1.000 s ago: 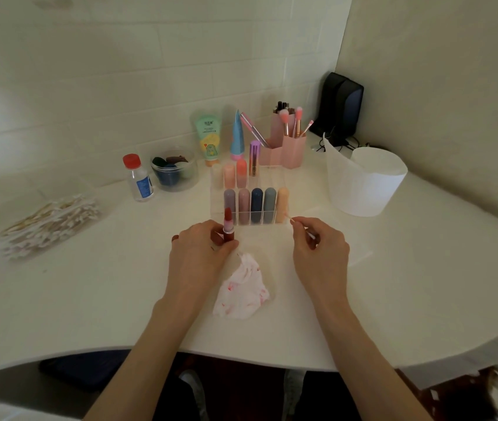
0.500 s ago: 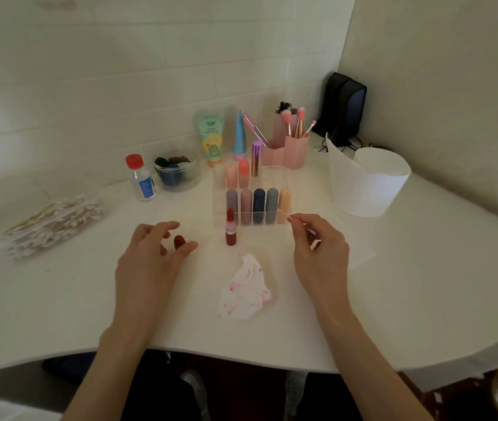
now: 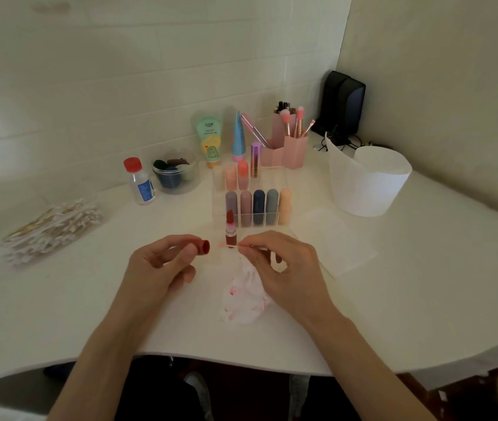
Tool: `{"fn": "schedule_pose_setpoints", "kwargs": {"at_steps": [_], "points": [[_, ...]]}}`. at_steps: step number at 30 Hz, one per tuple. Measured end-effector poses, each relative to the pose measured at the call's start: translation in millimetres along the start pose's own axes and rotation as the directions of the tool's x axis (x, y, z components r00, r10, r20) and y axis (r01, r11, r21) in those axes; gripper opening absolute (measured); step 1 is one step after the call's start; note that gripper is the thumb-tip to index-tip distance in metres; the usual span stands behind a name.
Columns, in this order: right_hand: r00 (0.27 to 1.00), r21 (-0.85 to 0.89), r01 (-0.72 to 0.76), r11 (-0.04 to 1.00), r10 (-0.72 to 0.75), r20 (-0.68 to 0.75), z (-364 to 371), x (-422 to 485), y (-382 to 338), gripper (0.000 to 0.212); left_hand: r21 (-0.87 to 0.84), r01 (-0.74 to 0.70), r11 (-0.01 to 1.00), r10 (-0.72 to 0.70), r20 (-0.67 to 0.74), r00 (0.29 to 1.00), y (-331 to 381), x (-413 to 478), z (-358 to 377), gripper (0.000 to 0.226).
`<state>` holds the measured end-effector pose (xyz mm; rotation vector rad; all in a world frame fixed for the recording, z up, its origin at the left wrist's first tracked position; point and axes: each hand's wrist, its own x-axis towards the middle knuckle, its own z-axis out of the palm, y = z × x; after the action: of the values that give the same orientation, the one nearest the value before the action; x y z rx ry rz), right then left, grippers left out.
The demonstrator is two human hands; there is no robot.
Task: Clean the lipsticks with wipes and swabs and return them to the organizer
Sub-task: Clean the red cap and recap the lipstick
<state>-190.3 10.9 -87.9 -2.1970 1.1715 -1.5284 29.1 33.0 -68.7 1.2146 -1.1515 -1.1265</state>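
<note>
An uncapped red lipstick (image 3: 230, 228) stands upright on the white table, just in front of the clear organizer (image 3: 279, 180) that holds several capped lipsticks. My left hand (image 3: 162, 265) holds the red lipstick cap (image 3: 204, 247), its open end turned to the right. My right hand (image 3: 281, 268) pinches a cotton swab (image 3: 231, 245) whose pink-stained tip points left at the cap's opening, a short gap away. A crumpled wipe (image 3: 243, 302) stained red lies under my right hand.
A pile of cotton swabs (image 3: 51, 229) lies at the left. A small red-capped bottle (image 3: 140, 182), a bowl of sponges (image 3: 176, 171), tubes, a pink brush holder (image 3: 290, 144) and a roll of wipes (image 3: 369, 180) stand behind. A flat wipe (image 3: 335, 238) lies at the right.
My left hand let go of the standing lipstick, picked up the red cap from the table and lifted it. My right hand moved left and brought the swab tip to the cap.
</note>
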Motion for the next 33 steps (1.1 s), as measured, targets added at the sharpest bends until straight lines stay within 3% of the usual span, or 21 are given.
{"fn": "schedule_pose_setpoints", "kwargs": {"at_steps": [7,11,17,33], "points": [[0.986,-0.133,0.168,0.977,-0.168,0.008,9,-1,0,0.011,0.128,-0.053,0.990,0.049,0.033,0.998,3,-3,5,0.021],[0.986,-0.167,0.165,0.972,-0.164,0.021,11,-1,-5,0.008,0.152,-0.047,0.987,0.043,0.027,0.999,1,-2,4,0.012],[0.991,-0.147,0.127,0.981,-0.119,0.057,12,-4,-8,0.003,0.066,-0.025,0.998,0.024,0.017,1.000,6,-5,5,0.026],[0.978,-0.069,0.132,0.989,-0.119,0.169,13,-7,-8,0.011,0.045,-0.032,0.998,0.033,-0.014,0.999,1,-4,3,0.028]]}}
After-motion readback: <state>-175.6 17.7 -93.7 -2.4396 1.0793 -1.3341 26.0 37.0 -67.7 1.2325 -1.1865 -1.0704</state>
